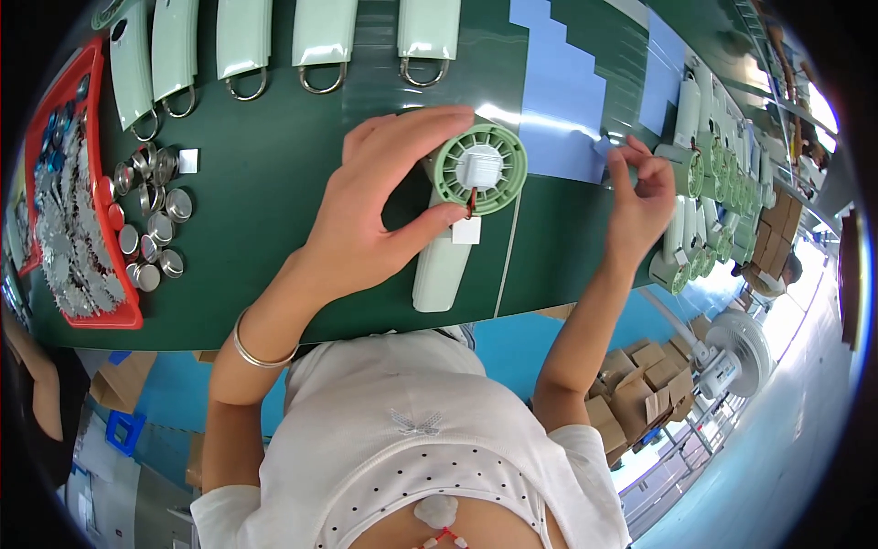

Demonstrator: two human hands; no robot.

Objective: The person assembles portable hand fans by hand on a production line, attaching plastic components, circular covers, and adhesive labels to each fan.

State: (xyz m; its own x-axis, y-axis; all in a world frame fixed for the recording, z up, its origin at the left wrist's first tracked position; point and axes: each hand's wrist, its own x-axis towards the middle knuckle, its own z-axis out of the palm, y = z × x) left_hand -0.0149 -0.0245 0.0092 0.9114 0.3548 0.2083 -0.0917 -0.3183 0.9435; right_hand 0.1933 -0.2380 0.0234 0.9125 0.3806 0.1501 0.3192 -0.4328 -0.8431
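Note:
My left hand (370, 188) is closed around the round ribbed head of a pale green handheld fan (498, 172), thumb and fingers on opposite sides of its rim. A white square pad (482, 168) covers the hub, with thin dark and red wires (473, 203) coming out below it. The fan's handle (439, 279) lies toward me on the table, and a small white square (465, 231) sits at its top. Pinched in the fingertips of my right hand (642, 197) is a small blue square piece (602, 146), over the edge of a stepped blue sheet (560, 114).
A red tray (131, 306) of silvery toothed discs stands at the left, beside several round metal caps (161, 227). Pale green casings with metal loops (324, 32) line the far side. More green fan bodies (709, 174) crowd the right edge. A second blue sheet (660, 73) lies far right.

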